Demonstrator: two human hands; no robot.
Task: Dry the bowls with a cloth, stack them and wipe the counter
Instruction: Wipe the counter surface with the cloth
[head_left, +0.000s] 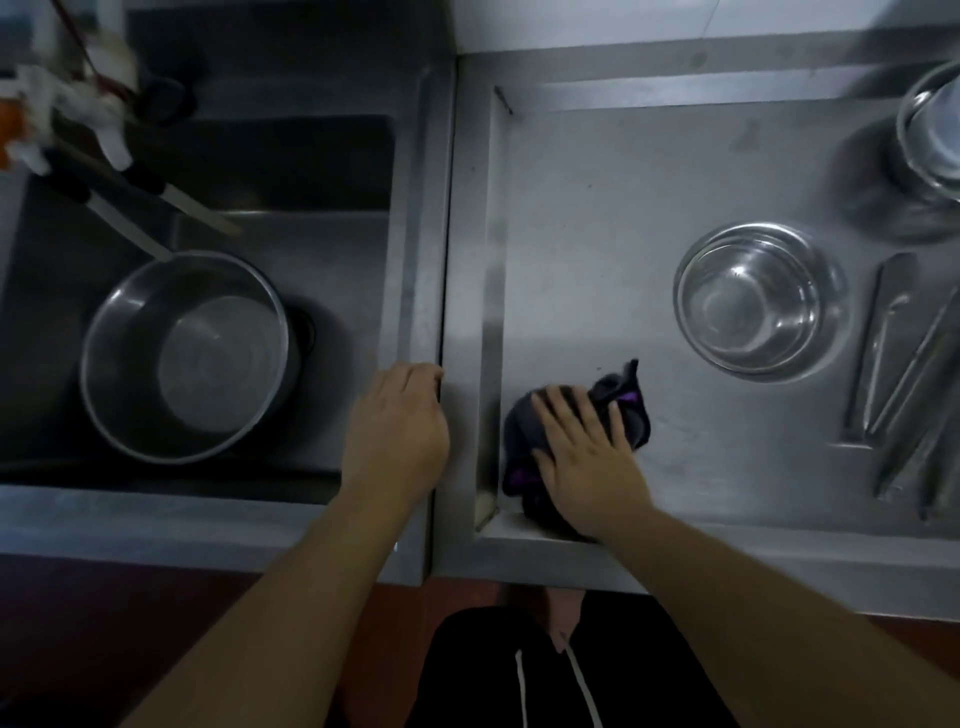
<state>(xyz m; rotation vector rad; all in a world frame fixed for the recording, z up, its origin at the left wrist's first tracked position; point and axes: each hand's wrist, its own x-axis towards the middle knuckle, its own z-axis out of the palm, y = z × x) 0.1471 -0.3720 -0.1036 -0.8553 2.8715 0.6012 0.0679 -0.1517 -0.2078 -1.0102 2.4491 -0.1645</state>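
Right hand (584, 457) presses cloth (631, 402) at counter (597, 218) corner

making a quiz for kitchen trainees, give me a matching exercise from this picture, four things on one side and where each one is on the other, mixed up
Things:
1. cloth
2. stacked bowls
3. saucepan
4. left hand

Places:
A. in the sink
B. on the rim between sink and counter
C. under the right hand, near the counter's front left corner
D. on the counter, next to the metal utensils

Pairs: 1-C, 2-D, 3-A, 4-B
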